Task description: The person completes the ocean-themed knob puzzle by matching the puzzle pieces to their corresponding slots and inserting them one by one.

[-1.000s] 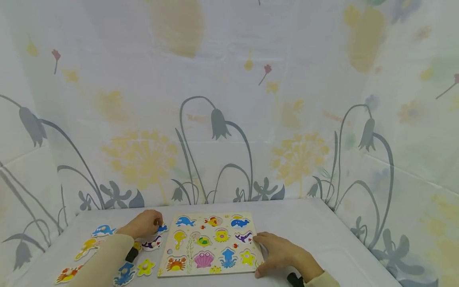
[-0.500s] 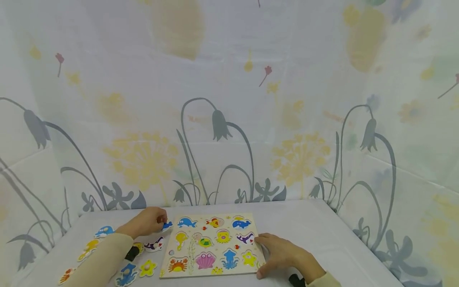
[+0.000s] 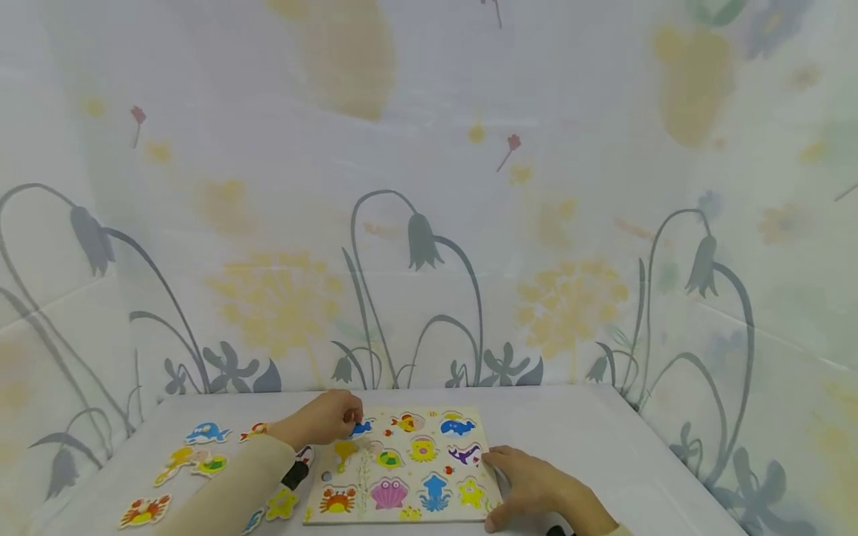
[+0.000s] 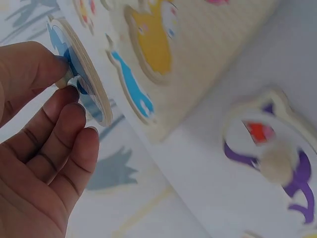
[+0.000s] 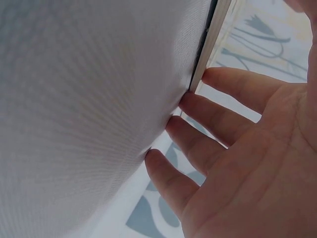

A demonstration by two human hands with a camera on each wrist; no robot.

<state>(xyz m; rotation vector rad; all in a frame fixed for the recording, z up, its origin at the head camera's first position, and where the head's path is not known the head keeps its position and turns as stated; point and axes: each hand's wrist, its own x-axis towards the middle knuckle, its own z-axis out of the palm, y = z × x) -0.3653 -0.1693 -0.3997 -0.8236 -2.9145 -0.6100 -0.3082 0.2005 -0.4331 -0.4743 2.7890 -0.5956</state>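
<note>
In the left wrist view, my left hand (image 4: pixel 44 139) pinches a blue whale-like puzzle piece (image 4: pixel 66 49) by its small knob, holding it tilted on edge. That hand (image 3: pixel 322 418) is over the upper left corner of the wooden sea-animal puzzle board (image 3: pixel 375 519) in the head view. A matching blue recess (image 4: pixel 130 84) lies close to the piece. My right hand (image 3: pixel 539 484) rests at the board's right edge; in the right wrist view its extended fingers (image 5: pixel 237 89) touch the board's side and the white cloth.
Left of the board lie knobbed pieces: a blue whale (image 3: pixel 207 432), a red fish (image 3: pixel 255 430), a yellow seahorse (image 3: pixel 174 464), a turtle (image 3: pixel 211 464), a crab (image 3: pixel 145 511) and a yellow star (image 3: pixel 282 504). A purple whale piece (image 4: pixel 299 171) lies near the board.
My left hand has carried the blue piece rightward from the table to above the board's upper left corner. The right hand keeps its place at the board; the head view has shifted slightly.
</note>
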